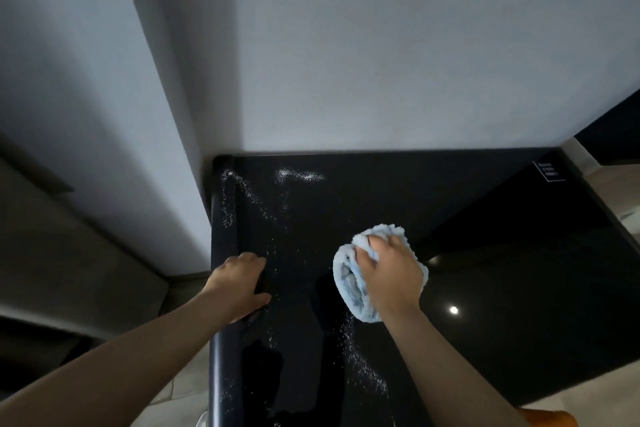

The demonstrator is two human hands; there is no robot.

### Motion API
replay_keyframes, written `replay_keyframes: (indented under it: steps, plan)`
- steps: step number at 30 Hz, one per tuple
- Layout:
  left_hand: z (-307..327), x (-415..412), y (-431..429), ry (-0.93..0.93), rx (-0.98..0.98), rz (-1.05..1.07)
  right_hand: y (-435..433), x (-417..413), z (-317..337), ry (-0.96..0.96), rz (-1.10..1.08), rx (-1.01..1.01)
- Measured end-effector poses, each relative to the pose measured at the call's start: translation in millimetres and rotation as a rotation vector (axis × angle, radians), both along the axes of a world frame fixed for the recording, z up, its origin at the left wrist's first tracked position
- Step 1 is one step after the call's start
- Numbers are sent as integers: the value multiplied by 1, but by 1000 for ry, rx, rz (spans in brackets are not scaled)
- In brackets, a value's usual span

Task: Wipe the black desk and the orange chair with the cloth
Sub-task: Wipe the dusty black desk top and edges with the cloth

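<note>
The right hand [391,274] clutches the bunched cloth [346,284] mid-counter [485,253]. The left hand [242,284] grips the counter's left edge, bracing. Best to press flat and sweep the white specks [298,175] into one pile.

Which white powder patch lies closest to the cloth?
The streak running from the cloth toward the person, beside the right forearm; the others sit back by the wall.
</note>
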State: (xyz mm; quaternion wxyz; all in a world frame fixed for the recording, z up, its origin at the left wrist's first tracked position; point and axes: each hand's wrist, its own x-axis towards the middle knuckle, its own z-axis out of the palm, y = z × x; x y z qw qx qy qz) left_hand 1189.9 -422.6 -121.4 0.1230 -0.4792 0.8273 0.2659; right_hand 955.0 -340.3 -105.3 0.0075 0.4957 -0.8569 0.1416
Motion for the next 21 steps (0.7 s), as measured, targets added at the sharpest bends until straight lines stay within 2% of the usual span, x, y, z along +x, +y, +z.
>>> replay_keyframes:
  steps: [5, 10, 14, 21]
  plan:
    - [-8, -19, -31, -18, -15, 68, -60, -23, -6, 14, 82, -20]
    - [-25, -34, -55, -164, 11, 100, -124, -41, -12, -20, 113, -23]
    - [-44, -39, -59, -215, 70, 115, -172, -52, -21, -28, 142, -38]
    - [-61, -44, -56, -266, 49, 105, -229, -62, -45, -33, 152, -33]
